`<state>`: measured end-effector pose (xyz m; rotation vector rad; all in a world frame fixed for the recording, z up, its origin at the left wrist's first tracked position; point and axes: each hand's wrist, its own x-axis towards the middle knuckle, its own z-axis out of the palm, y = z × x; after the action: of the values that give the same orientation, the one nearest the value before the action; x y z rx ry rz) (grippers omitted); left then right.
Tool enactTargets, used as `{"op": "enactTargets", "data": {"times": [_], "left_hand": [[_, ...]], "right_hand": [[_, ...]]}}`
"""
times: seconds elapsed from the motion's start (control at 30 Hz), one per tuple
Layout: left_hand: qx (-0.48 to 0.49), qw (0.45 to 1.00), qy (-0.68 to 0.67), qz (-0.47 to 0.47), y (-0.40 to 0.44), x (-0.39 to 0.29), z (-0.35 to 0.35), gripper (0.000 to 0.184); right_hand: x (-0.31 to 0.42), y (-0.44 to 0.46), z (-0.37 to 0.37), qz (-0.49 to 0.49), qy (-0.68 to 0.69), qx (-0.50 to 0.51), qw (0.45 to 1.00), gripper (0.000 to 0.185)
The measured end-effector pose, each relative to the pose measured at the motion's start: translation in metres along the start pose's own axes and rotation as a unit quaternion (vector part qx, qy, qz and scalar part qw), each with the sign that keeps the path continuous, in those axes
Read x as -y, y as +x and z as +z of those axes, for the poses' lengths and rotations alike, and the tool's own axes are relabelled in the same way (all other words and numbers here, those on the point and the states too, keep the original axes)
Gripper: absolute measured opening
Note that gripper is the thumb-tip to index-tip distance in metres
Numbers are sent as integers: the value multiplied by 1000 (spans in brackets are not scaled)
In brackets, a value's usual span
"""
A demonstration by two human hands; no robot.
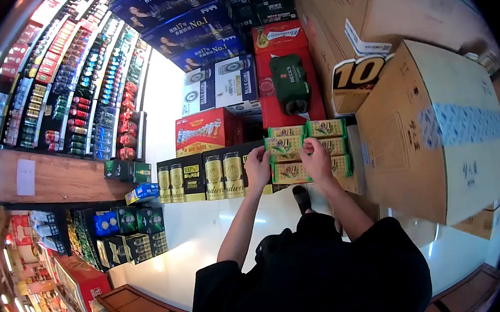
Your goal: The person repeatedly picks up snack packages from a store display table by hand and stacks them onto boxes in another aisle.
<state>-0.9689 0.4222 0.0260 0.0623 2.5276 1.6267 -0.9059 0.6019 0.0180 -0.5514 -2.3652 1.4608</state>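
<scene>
Several green-edged snack packs lie in two columns on top of the stacked boxes at the centre right. My left hand (257, 168) pinches the left end of one pack (285, 145) in the left column. At its right end my right hand (316, 158) has its fingers closed on the same pack. Another pack (291, 172) lies just nearer to me, between my two wrists. The right column has a pack (327, 127) at its far end, and my right hand partly covers the packs beside it.
Black and gold beer boxes (193, 178) stand left of the packs. A green Beck's pack (290, 84) sits on red boxes beyond. Large cartons (404, 135) and a "10" sign (358, 74) are on the right. Drink shelves (75, 88) fill the left.
</scene>
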Motion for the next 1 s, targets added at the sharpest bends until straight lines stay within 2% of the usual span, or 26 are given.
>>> {"op": "enactTargets", "data": {"times": [0.17,0.33,0.5,0.57,0.6,0.67,0.73,0.8,0.87,1.0], "left_hand": [[-8,998,66,1,48,14,27,28],[-8,994,104,-29,50,15,32,35],[-55,989,133,43,35,16,28,36],[-117,976,164,81,19,19,22,31],[-57,986,150,34,6,16,12,31],[50,991,112,-60,-26,12,-16,32],[-61,992,108,26,-81,59,-22,30],[-70,992,70,-72,-150,72,-36,32],[-5,981,82,-174,-224,104,-52,36],[-65,951,41,-299,-399,189,-57,42]], "right_hand": [[-13,31,1,54,24,43,997,38],[-14,32,-2,46,21,25,998,34],[-12,22,3,57,35,37,997,27],[-14,13,12,3,21,40,999,27],[-13,7,17,-28,16,45,998,27],[2,-9,31,-61,24,81,995,23],[26,-35,47,-72,45,146,986,20],[40,-65,70,-145,77,218,962,19],[59,-104,87,-180,55,310,932,19],[101,-212,106,-240,-15,485,841,26]]}}
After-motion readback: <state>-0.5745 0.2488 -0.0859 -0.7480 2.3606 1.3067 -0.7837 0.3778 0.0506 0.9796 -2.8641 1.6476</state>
